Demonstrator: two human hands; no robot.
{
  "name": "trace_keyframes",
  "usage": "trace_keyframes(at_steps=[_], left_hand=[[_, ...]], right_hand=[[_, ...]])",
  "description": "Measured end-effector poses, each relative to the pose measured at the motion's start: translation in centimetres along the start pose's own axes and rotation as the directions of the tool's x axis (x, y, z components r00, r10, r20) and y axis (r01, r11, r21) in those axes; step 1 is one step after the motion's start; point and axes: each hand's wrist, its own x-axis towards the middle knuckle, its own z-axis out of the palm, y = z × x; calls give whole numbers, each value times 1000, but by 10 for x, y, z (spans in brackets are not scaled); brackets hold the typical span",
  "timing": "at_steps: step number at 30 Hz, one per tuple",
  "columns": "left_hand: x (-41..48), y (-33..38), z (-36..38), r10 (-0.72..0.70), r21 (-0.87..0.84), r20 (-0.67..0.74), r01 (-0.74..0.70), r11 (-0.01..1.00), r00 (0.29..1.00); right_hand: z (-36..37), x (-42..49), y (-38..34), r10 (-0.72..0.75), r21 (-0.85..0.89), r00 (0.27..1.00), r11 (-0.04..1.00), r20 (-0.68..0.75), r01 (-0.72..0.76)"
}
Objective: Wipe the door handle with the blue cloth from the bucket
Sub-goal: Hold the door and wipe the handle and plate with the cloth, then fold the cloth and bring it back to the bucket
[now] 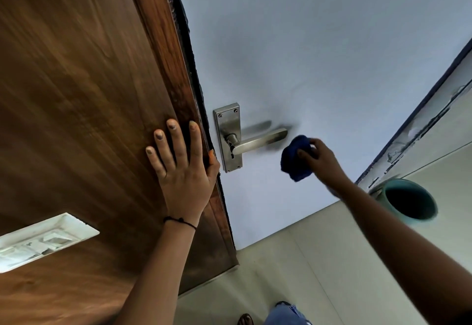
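A steel lever door handle [258, 140] on a long backplate [227, 130] is mounted on the pale blue-grey door [319, 51]. My right hand [320, 157] is closed around a bunched dark blue cloth [296, 157], which sits just right of the lever's tip, not touching it. My left hand [182, 164] lies flat with fingers spread on the brown wooden panel [76, 95], its thumb hooked over the panel's edge next to the backplate. A teal bucket [408, 201] stands on the floor at the right, its inside dark.
A white switch plate [43, 240] is set into the wooden panel at lower left. Pale floor tiles [281, 268] run below the door. A foot and a blue trouser leg [283, 314] show at the bottom. A door frame [429, 110] runs diagonally on the right.
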Motion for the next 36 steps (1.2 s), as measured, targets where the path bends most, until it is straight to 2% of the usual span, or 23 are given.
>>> trace_keyframes(at_steps=[2,4,8,11,15,18,21,24,27,29,30,32,33,34,36], left_hand=[[0,1,1,-4,-2,-4,4,1000,1000],[0,1,1,-4,-3,-5,4,1000,1000],[1,-1,-1,1,1,7,-1,1000,1000],[0,-1,-1,4,-13,3,-4,1000,1000],[0,-2,-2,-4,-26,4,4,1000,1000],[0,-2,-2,4,-18,9,-4,1000,1000],[1,-1,-3,2,-14,16,-2,1000,1000],[3,5,-7,-30,-71,11,30,997,1000],[3,24,-16,-115,-207,37,121,971,993],[-1,47,-22,-101,-356,117,137,925,988],[-5,65,-24,-44,-457,172,119,882,984],[-16,110,-30,106,-670,293,125,732,950],[-22,137,-34,159,-748,379,200,633,912],[-26,162,-41,202,-783,497,336,524,844],[-28,219,-57,323,-706,708,619,344,628]], right_hand=[[19,-20,5,76,315,997,947,-29,-63],[42,-33,-5,106,506,994,859,-26,-79],[81,-32,-33,188,664,980,741,-69,-95],[103,-34,-43,264,703,963,694,-48,-155],[139,-53,-50,215,662,976,726,40,-187],[153,-59,-49,161,592,986,792,35,-150],[142,-56,-44,62,357,997,931,48,-75],[122,-56,-31,-20,109,993,994,117,7],[91,-59,-11,36,77,998,996,58,-41],[63,-66,2,78,136,997,988,2,-78],[45,-70,8,92,169,995,982,-27,-86],[5,-83,20,109,231,990,969,-86,-86],[-18,-90,26,114,245,986,966,-118,-83],[-39,-96,31,119,249,981,965,-153,-78],[-91,-110,44,114,240,966,969,-232,-57]])
